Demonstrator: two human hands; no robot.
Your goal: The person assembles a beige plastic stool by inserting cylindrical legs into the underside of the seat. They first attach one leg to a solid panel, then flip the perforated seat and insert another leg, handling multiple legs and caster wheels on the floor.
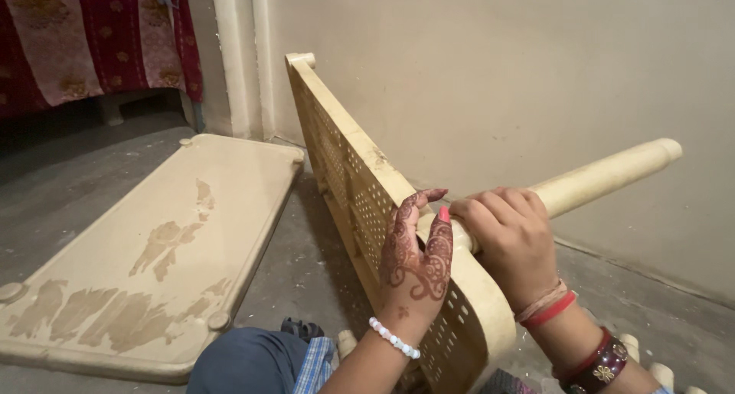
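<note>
Cream plastic is the material of every furniture part in view. A perforated panel [360,187] stands on its long edge on the grey concrete floor [306,264], tilted slightly, running from the near foreground toward the wall corner. A round leg [605,176] projects from the panel's near upper corner, pointing up and to the right, away from the panel face, with its capped end free in the air in front of the beige wall [498,72].

The left hand [417,252], patterned with dark henna, rests against the panel's upper edge just beside the leg joint. Its fingers are curled loosely over the edge, thumb and forefinger touching the base of the leg; the hold is light, not a full clasp. A white bead bracelet [394,339] sits on that wrist.

The right hand [509,237] is wrapped around the leg at its base, fingers pressed together and closed over the top of the tube, immediately next to the left hand. Red thread and dark bangles [597,363] sit on that wrist.

A second flat panel [153,256] lies face down on the floor to the left, well apart from both hands, with worn brown patches on its surface and round sockets at its corners. A red patterned cloth [92,34] hangs in the upper left background.
</note>
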